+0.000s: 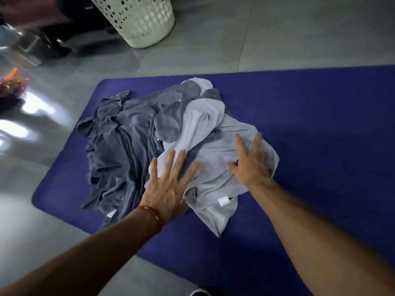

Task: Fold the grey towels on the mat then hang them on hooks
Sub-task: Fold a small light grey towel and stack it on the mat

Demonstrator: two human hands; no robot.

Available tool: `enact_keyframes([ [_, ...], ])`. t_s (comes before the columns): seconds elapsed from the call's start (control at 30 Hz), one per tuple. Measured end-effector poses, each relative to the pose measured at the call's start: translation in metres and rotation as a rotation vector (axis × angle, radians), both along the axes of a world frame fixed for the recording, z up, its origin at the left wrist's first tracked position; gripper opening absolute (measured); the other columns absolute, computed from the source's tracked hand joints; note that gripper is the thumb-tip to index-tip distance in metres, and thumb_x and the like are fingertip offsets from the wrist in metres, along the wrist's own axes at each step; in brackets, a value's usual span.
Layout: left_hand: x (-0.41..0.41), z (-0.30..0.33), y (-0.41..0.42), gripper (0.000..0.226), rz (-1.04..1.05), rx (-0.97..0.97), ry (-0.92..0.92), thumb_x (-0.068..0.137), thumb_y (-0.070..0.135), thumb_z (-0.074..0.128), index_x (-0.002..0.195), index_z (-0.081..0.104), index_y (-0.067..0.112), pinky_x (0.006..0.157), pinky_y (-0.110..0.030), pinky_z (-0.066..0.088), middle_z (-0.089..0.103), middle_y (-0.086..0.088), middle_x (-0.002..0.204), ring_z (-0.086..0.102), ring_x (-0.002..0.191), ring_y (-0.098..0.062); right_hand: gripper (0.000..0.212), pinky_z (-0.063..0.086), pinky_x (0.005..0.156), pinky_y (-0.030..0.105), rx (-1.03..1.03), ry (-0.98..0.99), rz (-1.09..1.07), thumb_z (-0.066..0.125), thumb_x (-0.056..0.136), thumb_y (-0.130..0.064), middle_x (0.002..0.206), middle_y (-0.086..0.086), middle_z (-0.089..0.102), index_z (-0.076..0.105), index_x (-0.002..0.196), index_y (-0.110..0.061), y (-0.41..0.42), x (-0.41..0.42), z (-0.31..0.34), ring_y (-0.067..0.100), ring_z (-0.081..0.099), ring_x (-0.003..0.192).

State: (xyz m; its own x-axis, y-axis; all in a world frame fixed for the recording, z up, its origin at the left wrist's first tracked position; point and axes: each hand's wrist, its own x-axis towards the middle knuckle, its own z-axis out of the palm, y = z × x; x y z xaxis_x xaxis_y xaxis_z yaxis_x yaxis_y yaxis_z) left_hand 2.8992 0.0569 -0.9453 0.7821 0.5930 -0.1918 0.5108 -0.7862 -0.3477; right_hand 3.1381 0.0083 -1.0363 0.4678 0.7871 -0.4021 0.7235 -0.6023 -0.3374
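Top-left clutter blurred, can't make out; white perforated basket (140, 20) cut off at frame top. Towels crumpled in one heap on ribbed blue mat (310, 124): dark grey towel (119, 150) at left, light grey towel (213, 129) at right, perhaps more buried. Left hand (168, 186) & right hand (251, 163) both flat, fingers spread, pressing the light one, gripping nothing.

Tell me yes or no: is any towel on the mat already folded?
No: the light grey towel and dark grey towel both lie crumpled on the mat.
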Motion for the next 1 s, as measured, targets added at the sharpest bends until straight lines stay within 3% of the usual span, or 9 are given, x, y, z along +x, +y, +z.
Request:
enact_keyframes([
  [0.07, -0.001, -0.02, 0.01, 0.084, -0.017, 0.033, 0.052, 0.083, 0.055, 0.024, 0.161, 0.016, 0.025, 0.11, -0.071, 0.024, 0.007, -0.02, 0.167, 0.014, 0.152, -0.043, 0.069, 0.048, 0.096, 0.055, 0.009, -0.026, -0.012, 0.058, 0.099, -0.041, 0.155, 0.027, 0.021, 0.019, 0.157, -0.037, 0.028, 0.017, -0.019, 0.046, 0.045, 0.128],
  [0.17, 0.0, -0.042, 0.016, 0.097, -0.057, 0.078, 0.077, 0.081, 0.056, 0.056, 0.161, 0.01, 0.026, 0.112, -0.071, 0.018, 0.0, -0.02, 0.167, 0.008, 0.153, -0.041, 0.032, 0.051, 0.093, 0.043, 0.09, -0.178, 0.172, 0.054, 0.103, -0.025, 0.128, 0.014, 0.054, 0.056, 0.134, -0.016, 0.025, 0.042, -0.027, 0.034, 0.055, 0.115],
  [0.3, 0.034, -0.034, 0.009, 0.114, -0.122, 0.05, -0.003, 0.076, 0.058, 0.066, 0.161, -0.001, 0.025, 0.114, -0.069, 0.016, -0.002, -0.02, 0.167, 0.004, 0.153, -0.041, 0.013, 0.045, 0.078, 0.039, 0.215, -0.137, 0.307, 0.057, 0.1, -0.041, 0.105, -0.005, 0.053, 0.057, 0.106, -0.03, -0.043, 0.084, 0.018, 0.021, 0.047, 0.104],
  [0.37, 0.059, -0.033, 0.009, 0.122, -0.125, 0.043, -0.011, 0.074, 0.067, 0.066, 0.16, -0.009, 0.024, 0.114, -0.069, 0.011, -0.008, -0.022, 0.166, -0.001, 0.153, -0.043, 0.013, 0.038, 0.072, 0.036, 0.205, -0.28, 0.355, 0.054, 0.1, -0.044, 0.093, -0.013, 0.048, 0.047, 0.093, -0.036, -0.085, 0.118, 0.042, 0.016, 0.042, 0.097],
  [0.53, 0.107, -0.052, 0.015, 0.124, -0.146, -0.012, 0.05, 0.078, 0.069, 0.064, 0.154, -0.028, 0.032, 0.113, -0.074, 0.0, -0.023, -0.017, 0.164, -0.017, 0.151, -0.044, 0.005, 0.046, 0.08, 0.027, -0.218, -0.459, 0.239, 0.049, 0.096, -0.046, 0.102, -0.017, 0.052, 0.047, 0.101, -0.046, -0.219, 0.242, 0.064, 0.009, 0.047, 0.104],
  [0.63, 0.124, -0.061, 0.013, 0.12, -0.176, -0.072, 0.096, 0.079, 0.072, 0.06, 0.153, -0.028, 0.036, 0.114, -0.073, 0.0, -0.022, -0.014, 0.165, -0.019, 0.15, -0.044, 0.054, 0.049, 0.1, 0.041, -0.373, -0.436, 0.131, 0.035, 0.076, -0.087, 0.128, -0.019, 0.054, 0.041, 0.123, -0.062, -0.299, 0.294, 0.052, 0.012, 0.051, 0.119],
  [0.73, 0.133, -0.074, 0.002, 0.112, -0.277, -0.222, 0.12, 0.083, 0.073, 0.053, 0.151, -0.029, 0.041, 0.119, -0.065, -0.004, -0.015, -0.012, 0.167, -0.019, 0.151, -0.041, 0.083, 0.038, 0.113, 0.046, -0.46, -0.422, 0.146, 0.052, 0.09, -0.061, 0.165, -0.005, 0.01, 0.002, 0.156, -0.05, -0.29, 0.221, 0.068, 0.025, 0.026, 0.148],
  [0.9, 0.135, -0.096, -0.043, 0.1, -0.22, -0.396, 0.184, 0.091, 0.05, 0.059, 0.154, -0.017, 0.041, 0.118, -0.052, 0.021, 0.023, -0.008, 0.157, 0.024, 0.142, -0.036, 0.099, 0.017, 0.121, 0.061, -0.275, -0.018, 0.318, 0.066, 0.092, -0.051, 0.161, -0.009, -0.038, -0.011, 0.154, -0.056, -0.204, 0.121, 0.04, 0.035, -0.022, 0.153],
  [1.0, 0.142, -0.105, -0.049, 0.072, -0.173, -0.424, 0.125, 0.093, 0.017, 0.054, 0.155, 0.022, 0.034, 0.109, -0.045, 0.037, 0.039, -0.003, 0.151, 0.043, 0.134, -0.031, 0.109, 0.028, 0.116, 0.058, -0.219, -0.07, 0.29, 0.073, 0.088, -0.045, 0.165, 0.002, -0.027, -0.013, 0.155, -0.054, -0.171, 0.091, 0.011, 0.045, 0.001, 0.15],
])
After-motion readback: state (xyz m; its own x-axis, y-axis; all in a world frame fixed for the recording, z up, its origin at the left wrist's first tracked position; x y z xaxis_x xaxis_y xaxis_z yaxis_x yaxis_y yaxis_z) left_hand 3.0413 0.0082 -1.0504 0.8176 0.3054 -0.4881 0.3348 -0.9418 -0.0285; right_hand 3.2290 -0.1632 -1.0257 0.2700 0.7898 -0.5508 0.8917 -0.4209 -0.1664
